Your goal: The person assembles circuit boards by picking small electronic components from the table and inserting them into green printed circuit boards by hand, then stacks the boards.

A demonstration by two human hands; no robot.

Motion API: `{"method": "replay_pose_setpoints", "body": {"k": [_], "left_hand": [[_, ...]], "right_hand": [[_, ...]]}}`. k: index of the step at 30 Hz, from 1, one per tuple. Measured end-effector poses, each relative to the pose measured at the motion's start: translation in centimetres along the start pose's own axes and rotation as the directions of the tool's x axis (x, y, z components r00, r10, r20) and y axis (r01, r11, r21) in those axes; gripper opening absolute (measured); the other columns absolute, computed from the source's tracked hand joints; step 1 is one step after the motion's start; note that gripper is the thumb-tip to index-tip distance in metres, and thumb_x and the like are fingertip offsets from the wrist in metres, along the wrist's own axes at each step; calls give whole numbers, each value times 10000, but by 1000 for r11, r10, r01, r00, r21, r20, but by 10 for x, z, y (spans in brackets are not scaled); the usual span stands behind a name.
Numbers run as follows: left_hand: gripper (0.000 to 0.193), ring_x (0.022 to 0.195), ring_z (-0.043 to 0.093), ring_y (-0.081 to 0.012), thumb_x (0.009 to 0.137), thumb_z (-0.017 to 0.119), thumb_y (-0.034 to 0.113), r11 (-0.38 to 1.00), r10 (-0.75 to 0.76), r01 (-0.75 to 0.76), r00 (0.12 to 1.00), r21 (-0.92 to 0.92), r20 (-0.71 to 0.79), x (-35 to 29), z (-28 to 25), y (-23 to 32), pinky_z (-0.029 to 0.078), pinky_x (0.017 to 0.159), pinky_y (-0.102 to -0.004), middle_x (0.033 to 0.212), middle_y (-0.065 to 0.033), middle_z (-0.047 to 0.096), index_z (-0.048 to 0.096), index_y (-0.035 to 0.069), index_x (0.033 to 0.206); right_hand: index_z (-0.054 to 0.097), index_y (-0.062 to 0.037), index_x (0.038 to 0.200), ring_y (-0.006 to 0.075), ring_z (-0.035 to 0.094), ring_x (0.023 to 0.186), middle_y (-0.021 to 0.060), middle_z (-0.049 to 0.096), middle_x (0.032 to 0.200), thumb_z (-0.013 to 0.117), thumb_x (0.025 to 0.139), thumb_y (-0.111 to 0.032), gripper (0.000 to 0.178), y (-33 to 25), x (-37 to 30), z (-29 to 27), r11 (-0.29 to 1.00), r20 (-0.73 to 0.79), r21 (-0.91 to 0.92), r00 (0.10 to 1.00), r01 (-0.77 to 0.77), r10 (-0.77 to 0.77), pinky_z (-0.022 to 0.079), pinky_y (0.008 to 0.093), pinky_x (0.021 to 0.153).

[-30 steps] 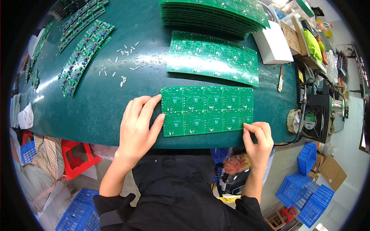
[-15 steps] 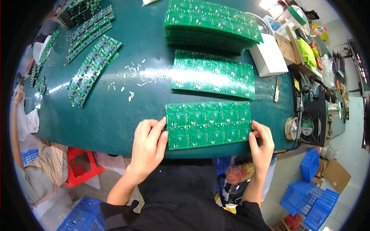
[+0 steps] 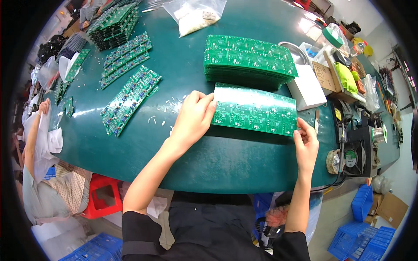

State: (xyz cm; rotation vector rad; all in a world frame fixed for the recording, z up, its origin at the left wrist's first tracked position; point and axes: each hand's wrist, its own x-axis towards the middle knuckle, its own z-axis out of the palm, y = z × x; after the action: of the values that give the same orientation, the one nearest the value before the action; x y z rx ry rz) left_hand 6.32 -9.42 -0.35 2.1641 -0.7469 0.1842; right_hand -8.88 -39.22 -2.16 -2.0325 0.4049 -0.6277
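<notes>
Nearest me, the bare front of a dark green tabletop [image 3: 244, 165]. Beyond it, my right hand [image 3: 307, 141] pinches a green circuit panel [image 3: 257, 115] at its right edge by the near corner, thumb and fingers nearly together. My left hand [image 3: 194, 115] grips the left edge just as narrowly, so the panel lies between my hands, long side toward me. Small white pieces [image 3: 152, 119] lie left; just behind the panel rises a board stack [image 3: 248, 56]; farthest, a clear bag [image 3: 198, 15].
</notes>
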Motion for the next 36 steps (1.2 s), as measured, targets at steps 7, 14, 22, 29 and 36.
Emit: {"method": "replay_pose_setpoints", "body": {"k": [7, 14, 22, 29, 36], "left_hand": [[296, 970, 558, -336, 996, 560, 197, 999, -24, 23, 999, 37, 21, 2, 10, -10, 459, 894, -428, 988, -160, 573, 643, -21, 1178], [285, 980, 579, -327, 981, 580, 153, 997, -25, 25, 1000, 70, -5, 0, 10, -17, 465, 892, -409, 1010, -160, 601, 646, -30, 1189], [331, 1005, 590, -347, 923, 662, 178, 995, 22, -20, 999, 100, -28, -2, -33, -32, 481, 917, -423, 1082, -167, 590, 639, 6, 1204], [956, 1351, 437, -449, 720, 806, 449, 579, -353, 138, 931, 804, 95, -22, -181, -107, 380, 1113, -472, 1486, -333, 390, 395, 84, 1503], [458, 1100, 658, -366, 920, 635, 239, 892, -340, 234, 911, 386, 235, -11, -229, -126, 519, 935, -393, 1207, -243, 659, 584, 64, 1340]], "right_hand": [[643, 3, 1255, 107, 589, 856, 69, 650, 1093, 622, 900, 23, 356, 4, 9, 7, 999, -15, -35, 1000, -17, 17, 511, 259, 812], [645, -2, 1259, 103, 583, 851, 61, 651, 1088, 613, 909, 16, 352, 4, 10, 15, 999, -14, -42, 1000, -25, 24, 505, 247, 794], [613, -15, 1310, 114, 593, 957, 63, 644, 1159, 589, 959, -19, 352, 16, 3, -4, 999, -33, -42, 999, -34, 33, 482, 253, 868], [584, 18, 1315, 145, 587, 1117, 90, 617, 1240, 537, 993, -9, 327, 1, -16, -19, 1000, -40, 22, 999, -2, 3, 458, 275, 956], [588, 18, 1285, 157, 577, 1091, 87, 601, 1218, 515, 1003, -11, 292, -20, -20, -25, 999, -38, -34, 999, 15, -16, 466, 278, 932]]}}
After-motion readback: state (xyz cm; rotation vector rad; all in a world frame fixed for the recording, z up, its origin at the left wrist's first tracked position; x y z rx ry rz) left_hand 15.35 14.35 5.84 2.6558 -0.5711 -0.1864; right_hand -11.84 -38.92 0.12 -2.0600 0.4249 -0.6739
